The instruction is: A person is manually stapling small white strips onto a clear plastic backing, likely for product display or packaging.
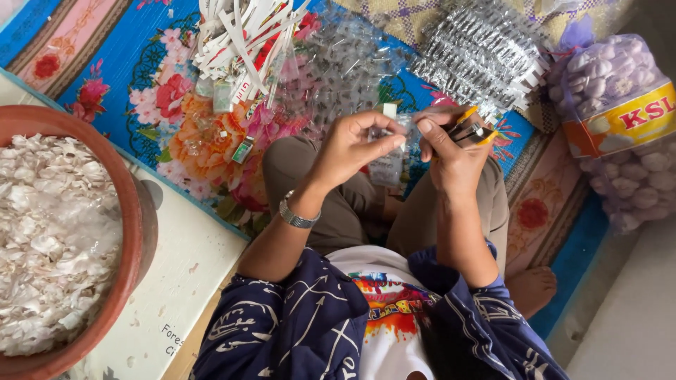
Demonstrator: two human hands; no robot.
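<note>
So there's this big floral mat [151,105] on the floor, with a huge clay bowl [137,232] of white peels off to the left and a mesh sack of garlic [620,127] on the right. Up top sit a heap of white paper strips [239,39] and a pile of filled clear packets [479,56]. Over the lap, the left hand [348,148] has its grip pinched on a small clear plastic pouch [387,165], and the right hand [451,158] holds a yellow-handled tool [472,130] right up against it.
</note>
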